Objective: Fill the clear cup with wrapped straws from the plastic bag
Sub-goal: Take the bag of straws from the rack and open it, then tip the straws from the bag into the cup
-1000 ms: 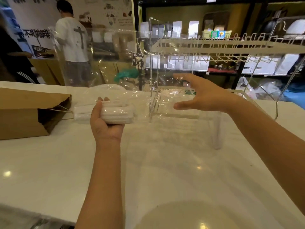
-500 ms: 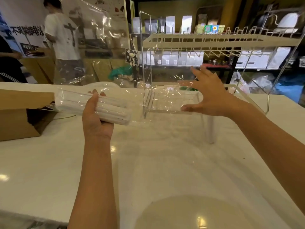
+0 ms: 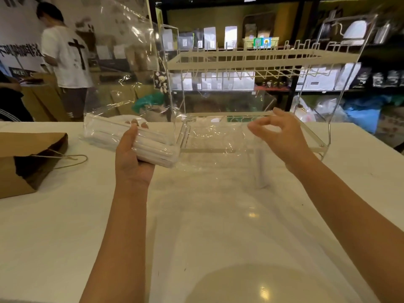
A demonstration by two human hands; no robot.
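Observation:
My left hand grips a bundle of white wrapped straws through the clear plastic bag that holds them, just above the white counter. The bag's loose film rises high on the left and spreads right across the counter. My right hand is at the film's right side, thumb and fingers curled into a pinch on it. A faint clear upright shape stands on the counter below my right hand; I cannot tell whether it is the cup.
A white wire rack stands at the back of the white counter. An open brown paper bag lies on its side at the left. A person in a white T-shirt stands beyond the counter.
My left hand has tilted the straw bundle and the bag's film has lifted higher. My right hand's spread fingers have curled into a pinch.

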